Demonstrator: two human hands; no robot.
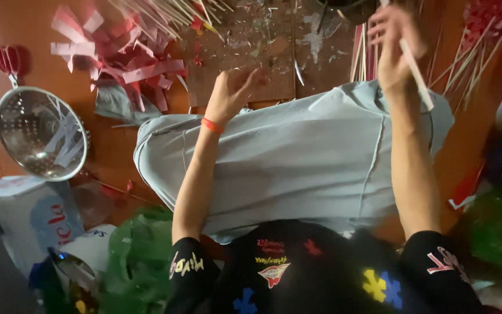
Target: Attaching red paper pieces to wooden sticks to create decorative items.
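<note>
Hands: both are raised above the lap; the right hand (393, 49) pinches a thin pale stick between thumb and fingers, and the left hand (232, 93) is loosely curled, fingertips close together, perhaps on something very small that I cannot make out.
Lap: pale blue cloth (297, 157) covers the knees and serves as the work surface under both wrists.
Floor: red-brown boards (117, 151) with a scratched, paint-flecked wooden board (251, 52) just beyond the left hand.
Colander: a steel strainer (39, 132) with red handles lies well to the left and holds white paper strips.
Paper: a heap of pink paper strips (117, 55) lies near the colander, beyond the left hand.
Sticks: loose bundles of thin sticks (158, 14) lie at the top edge, and more lie on the right (472, 58).
Held stick: the pale stick (416, 72) slants from the right fingers down past the wrist, over the cloth.
Wristband: a red band (211, 125) sits on the left wrist.
Advice: in my judgement the stick is best gripped nearer its end, kept steady over the cloth, and the left fingers brought close before any strip is joined to it.
</note>
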